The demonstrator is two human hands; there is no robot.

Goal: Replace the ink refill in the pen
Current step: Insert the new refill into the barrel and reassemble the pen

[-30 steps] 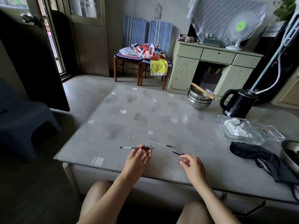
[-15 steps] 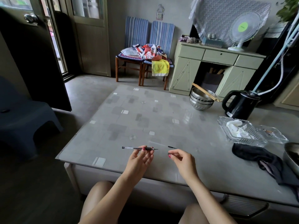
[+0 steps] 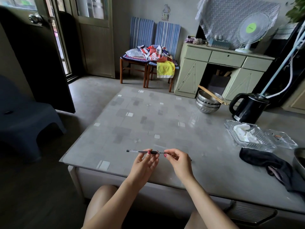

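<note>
The low grey table with a glass top over a pattern of pale squares fills the middle of the view, and the person sits at its near edge. At its far right stand a black electric kettle and a stack of steel bowls with wooden chopsticks laid across the rim. Nearer on the right lies a crumpled black cloth, just behind it a clear cut-glass tray holding white tissue.

Both hands are raised just above the table's near edge. The left hand pinches the slim pen with clear barrel and black grip section between thumb and fingertips at the dark grip; the pen lies level, its black-capped end pointing left. The right hand meets the pen's right end, thumb and forefinger pressed together on a thin dark piece at the barrel mouth; whether it is the refill or the tip cannot be told.
</note>
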